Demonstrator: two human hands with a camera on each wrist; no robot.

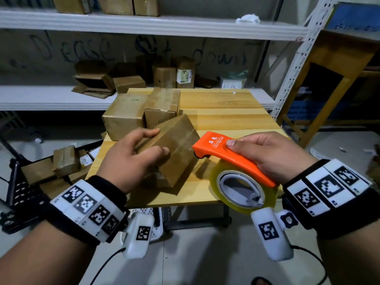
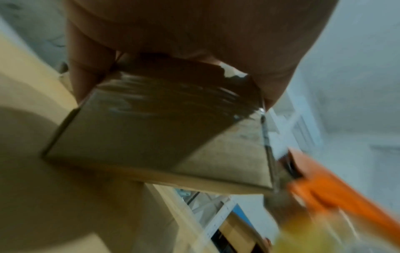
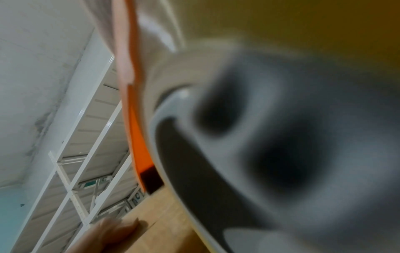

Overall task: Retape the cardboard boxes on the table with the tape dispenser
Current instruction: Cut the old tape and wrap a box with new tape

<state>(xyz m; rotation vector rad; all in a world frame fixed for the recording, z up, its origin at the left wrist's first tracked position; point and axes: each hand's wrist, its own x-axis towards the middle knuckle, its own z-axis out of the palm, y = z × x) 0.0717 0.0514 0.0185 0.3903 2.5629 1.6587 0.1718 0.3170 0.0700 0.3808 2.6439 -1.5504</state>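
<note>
Left hand: your left hand is grasping the small brown cardboard box, thumb on the top face and fingers wrapped round the far side, and tilting it up off the pale wooden table near its front edge.
Right hand: your right hand is clenching round the orange plastic tape dispenser, thumb pressing on top of the handle, with the clear roll of tape hanging past the front edge.
Dispenser nose: it is sitting just beside the box's right edge (whether tape is already stuck on, the blurred wrist views are not showing).
Handling: the box is probably light and fairly stiff, but old glossy tape is covering its faces, so it is likely feeling slick; you are better off bracing it across two opposite faces, clear of the seam.
Risk: pulling tape will probably be dragging a light box along, so you will likely be needing firm downward pressure.
Other boxes: two larger brown cartons are standing together toward the back left corner, touching each other.
</note>
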